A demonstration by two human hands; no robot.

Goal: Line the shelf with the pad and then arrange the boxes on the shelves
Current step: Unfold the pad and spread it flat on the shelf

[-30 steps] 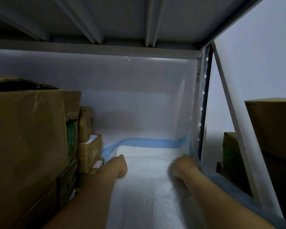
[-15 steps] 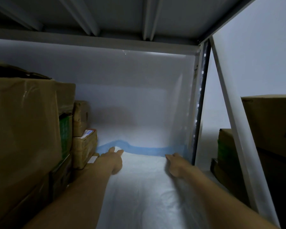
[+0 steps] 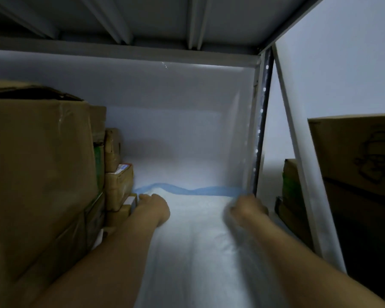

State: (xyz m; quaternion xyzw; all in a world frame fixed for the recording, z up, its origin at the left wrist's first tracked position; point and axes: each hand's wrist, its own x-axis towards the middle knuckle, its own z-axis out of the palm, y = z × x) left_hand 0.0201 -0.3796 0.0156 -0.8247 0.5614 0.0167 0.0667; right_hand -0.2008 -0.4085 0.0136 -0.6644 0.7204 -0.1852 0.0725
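Left hand (image 3: 152, 205), right hand (image 3: 246, 210) on pad (image 3: 193, 241), boxes (image 3: 38, 174) left

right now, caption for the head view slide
Left hand and right hand reach to the far blue edge of the white pad lining the shelf, cardboard boxes stacked at left.

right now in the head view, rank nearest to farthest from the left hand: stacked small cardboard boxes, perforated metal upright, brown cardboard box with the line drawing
1. Stacked small cardboard boxes, just left of the left hand.
2. Perforated metal upright, right rear corner.
3. Brown cardboard box with the line drawing, far right.
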